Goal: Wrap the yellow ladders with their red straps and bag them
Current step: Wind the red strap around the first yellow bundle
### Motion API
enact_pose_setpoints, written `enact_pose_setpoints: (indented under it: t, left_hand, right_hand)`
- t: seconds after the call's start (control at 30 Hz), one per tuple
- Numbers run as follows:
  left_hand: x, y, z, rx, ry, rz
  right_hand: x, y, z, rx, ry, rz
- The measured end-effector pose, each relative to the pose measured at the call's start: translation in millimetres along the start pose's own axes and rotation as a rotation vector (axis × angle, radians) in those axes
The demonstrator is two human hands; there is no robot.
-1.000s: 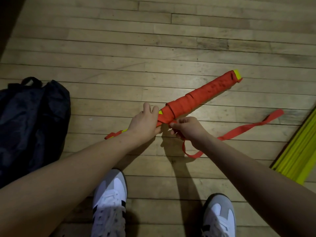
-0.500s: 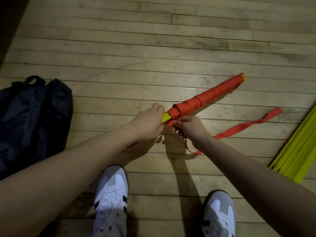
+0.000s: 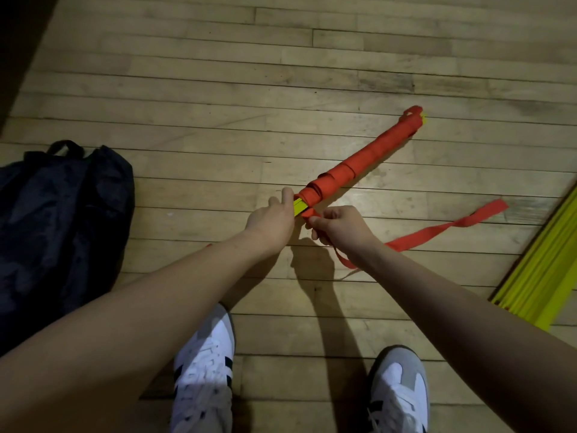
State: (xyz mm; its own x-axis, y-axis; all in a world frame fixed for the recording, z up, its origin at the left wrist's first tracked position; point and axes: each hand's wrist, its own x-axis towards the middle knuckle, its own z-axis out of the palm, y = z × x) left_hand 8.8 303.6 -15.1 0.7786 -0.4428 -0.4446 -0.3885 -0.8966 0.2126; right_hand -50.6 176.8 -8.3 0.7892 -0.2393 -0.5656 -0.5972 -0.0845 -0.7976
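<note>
Mid-wrap: the left hand (image 3: 271, 217) gripped the ladder bundle (image 3: 352, 170) while the right hand (image 3: 338, 225) pinched its red strap (image 3: 437, 230); the next turn likely needed tension.

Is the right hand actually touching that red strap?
Touching. The head view shows the right hand with its fingers curled round the red strap just below the wrapped bundle; the strap's loose tail trails across the floor.

A single wide-angle head-worn camera looks forward and steeply down from standing height at the wooden floor (image 3: 218, 98), both forearms reaching away from the lens, shoes (image 3: 203, 370) at the bottom edge.
</note>
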Motion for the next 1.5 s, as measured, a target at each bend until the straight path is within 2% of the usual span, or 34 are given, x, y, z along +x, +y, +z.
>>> enact_pose_setpoints:
  t: [0.27, 0.43, 0.63, 0.83, 1.07, 1.27, 1.5]
  left_hand:
    - [-1.9, -5.9, -9.4, 0.138, -0.079, 0.045]
    - [-6.7, -11.8, -13.9, 0.119, -0.013, 0.124]
    - [-8.0, -14.5, -15.3, 0.099, 0.044, 0.018]
    - [-7.0, -8.7, -12.6, 0.276, 0.009, 0.077]
    - [-14.5, -9.3, -9.2, 0.459, 0.136, 0.076]
    - [-26.8, -19.6, -5.3, 0.384, 0.041, 0.233]
    - [-18.1, -24.2, -16.2, 0.192, -0.036, 0.199]
  right_hand:
    - [-1.0, -7.8, -2.7, 0.087, 0.004, -0.011]
    - [-3.9, -0.5, -5.3, 0.170, -0.012, 0.067]
    - [-10.5, 0.3, -5.1, 0.065, -0.136, 0.080]
    - [-10.9, -2.6, -2.2, 0.144, -0.121, 0.100]
    - [-17.2, 1.1, -1.1, 0.187, -0.091, 0.118]
    - [-23.5, 1.1, -3.6, 0.222, -0.035, 0.110]
    - [-22.8, 8.7, -7.1, 0.204, 0.002, 0.079]
